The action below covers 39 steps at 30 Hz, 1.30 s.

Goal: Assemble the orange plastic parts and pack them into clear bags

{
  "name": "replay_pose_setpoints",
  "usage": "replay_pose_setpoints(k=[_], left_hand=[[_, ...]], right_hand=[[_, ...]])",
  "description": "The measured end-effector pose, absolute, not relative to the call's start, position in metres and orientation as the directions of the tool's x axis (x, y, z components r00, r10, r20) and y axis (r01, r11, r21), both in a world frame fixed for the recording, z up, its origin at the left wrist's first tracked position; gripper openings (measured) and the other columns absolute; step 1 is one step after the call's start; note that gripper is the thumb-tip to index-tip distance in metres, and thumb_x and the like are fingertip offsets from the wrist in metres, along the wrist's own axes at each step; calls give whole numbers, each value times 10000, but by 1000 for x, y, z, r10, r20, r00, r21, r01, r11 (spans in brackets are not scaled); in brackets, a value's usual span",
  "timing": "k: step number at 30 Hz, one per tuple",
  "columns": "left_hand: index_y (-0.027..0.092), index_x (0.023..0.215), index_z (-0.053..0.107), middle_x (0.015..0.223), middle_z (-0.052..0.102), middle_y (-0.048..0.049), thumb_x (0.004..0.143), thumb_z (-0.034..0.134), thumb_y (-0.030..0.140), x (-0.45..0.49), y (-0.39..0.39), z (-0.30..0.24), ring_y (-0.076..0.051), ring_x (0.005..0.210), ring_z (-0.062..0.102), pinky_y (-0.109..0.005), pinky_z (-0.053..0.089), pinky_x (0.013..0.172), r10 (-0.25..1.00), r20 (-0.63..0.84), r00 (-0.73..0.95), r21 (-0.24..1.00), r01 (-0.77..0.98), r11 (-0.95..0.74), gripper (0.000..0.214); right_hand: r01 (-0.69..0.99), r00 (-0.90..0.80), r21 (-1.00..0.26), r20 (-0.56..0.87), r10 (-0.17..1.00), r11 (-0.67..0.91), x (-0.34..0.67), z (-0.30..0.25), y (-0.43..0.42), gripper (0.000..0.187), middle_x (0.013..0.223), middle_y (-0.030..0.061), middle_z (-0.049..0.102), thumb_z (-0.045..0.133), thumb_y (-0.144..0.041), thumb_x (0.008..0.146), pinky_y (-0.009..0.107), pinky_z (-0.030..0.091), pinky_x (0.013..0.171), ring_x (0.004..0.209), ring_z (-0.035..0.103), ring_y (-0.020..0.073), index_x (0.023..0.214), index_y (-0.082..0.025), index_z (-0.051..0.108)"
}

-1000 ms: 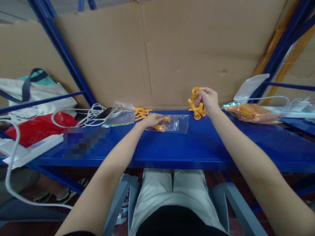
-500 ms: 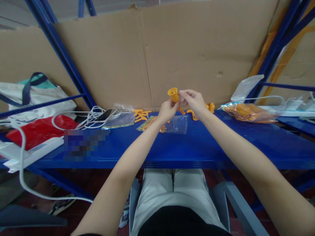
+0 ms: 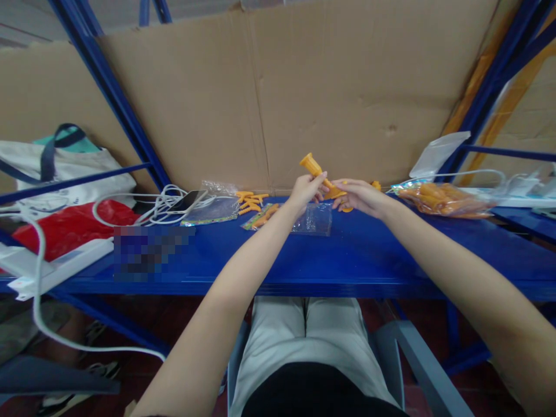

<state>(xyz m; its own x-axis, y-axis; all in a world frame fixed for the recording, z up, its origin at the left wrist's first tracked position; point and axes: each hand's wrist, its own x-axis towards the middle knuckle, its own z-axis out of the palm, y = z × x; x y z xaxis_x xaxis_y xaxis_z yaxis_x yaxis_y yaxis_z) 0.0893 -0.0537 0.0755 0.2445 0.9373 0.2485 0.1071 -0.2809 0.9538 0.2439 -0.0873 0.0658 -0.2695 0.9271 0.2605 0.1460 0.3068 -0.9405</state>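
Note:
My left hand and my right hand meet above the blue shelf, both gripping one orange plastic horn-shaped piece. Its flared end points up and to the left, above my left fingers. My right hand pinches the lower end, with more orange parts just behind it. A clear plastic bag lies flat on the shelf under my hands. Small orange pieces lie to the left of it.
A phone with white cables lies at the left, beside a red bag and a white tote. A clear bag of orange parts rests at the right. Cardboard backs the shelf.
My left hand left the bag on the shelf and rose to meet my right hand. The orange piece tilted and both hands lowered slightly toward the shelf.

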Motion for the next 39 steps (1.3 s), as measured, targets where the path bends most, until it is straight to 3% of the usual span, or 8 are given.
replay_pose_setpoints(k=[4, 9, 15, 20, 23, 27, 33, 39], left_hand=[[101, 902, 642, 757, 694, -49, 982, 497, 320, 96, -49, 72, -16, 395, 486, -152, 365, 432, 925, 227, 305, 947, 154, -283, 274], [104, 984, 691, 856, 721, -65, 940, 513, 224, 86, -39, 65, -34, 429, 497, -180, 379, 452, 854, 235, 464, 809, 394, -436, 219], [133, 843, 764, 756, 713, -56, 763, 550, 156, 63, -42, 68, -164, 675, 631, -267, 474, 651, 741, 169, 650, 226, 706, -671, 229], [128, 885, 769, 958, 713, -137, 750, 568, 231, 80, -62, 78, -285, 1017, 606, -362, 449, 898, 670, 31, 742, -125, 668, -734, 262], [154, 861, 768, 1064, 696, -143, 736, 611, 206, 92, -66, 78, -325, 1190, 497, -417, 329, 1052, 673, 70, 736, -125, 676, -726, 207], [165, 827, 765, 1198, 645, -153, 721, 646, 129, 101, -58, 66, -354, 1259, 427, -457, 250, 1077, 699, 261, 665, -152, 744, -651, 164], [174, 858, 758, 1008, 716, -157, 850, 581, 135, 109, -51, 65, -321, 1083, 605, -492, 343, 998, 849, 259, 460, -76, 886, -457, 181], [116, 998, 730, 1073, 702, -196, 829, 569, 80, 109, -58, 87, -306, 1083, 637, -444, 426, 966, 870, 253, 422, -32, 903, -429, 237]], right_hand=[[34, -252, -980, 181, 951, 196, 248, 62, -83, 132, 740, 36, 652, 566, -283, 908, 226, 489, 541, 575, 598, 105, 871, -160, 600], [227, -77, -946, 221, 972, 233, 253, 49, -77, 111, 628, 8, 608, 645, -243, 855, 189, 410, 455, 470, 516, 70, 857, -132, 651], [688, -31, -679, 323, 946, 254, 276, 50, -79, 255, 579, -8, 606, 597, -193, 836, 214, 433, 508, 493, 509, 90, 1050, -127, 720], [945, -82, -267, 361, 929, 187, 299, 58, -72, 292, 729, 54, 708, 584, -178, 791, 279, 486, 631, 644, 625, 171, 1025, -162, 758], [975, -124, -125, 369, 921, 182, 305, 59, -69, 296, 853, 96, 743, 589, -188, 776, 305, 501, 691, 749, 666, 220, 1009, -191, 772], [976, -175, -55, 379, 909, 211, 303, 56, -73, 315, 896, 95, 748, 584, -218, 781, 358, 513, 751, 815, 677, 254, 1037, -235, 767], [873, -404, -68, 454, 794, 483, 288, 44, -85, 348, 1132, 85, 708, 518, -221, 849, 443, 482, 916, 1051, 636, 265, 1132, -230, 719], [851, -503, 73, 394, 769, 519, 245, 34, -86, 366, 1139, 165, 682, 451, -207, 920, 389, 490, 835, 1004, 654, 276, 1203, -125, 667]])
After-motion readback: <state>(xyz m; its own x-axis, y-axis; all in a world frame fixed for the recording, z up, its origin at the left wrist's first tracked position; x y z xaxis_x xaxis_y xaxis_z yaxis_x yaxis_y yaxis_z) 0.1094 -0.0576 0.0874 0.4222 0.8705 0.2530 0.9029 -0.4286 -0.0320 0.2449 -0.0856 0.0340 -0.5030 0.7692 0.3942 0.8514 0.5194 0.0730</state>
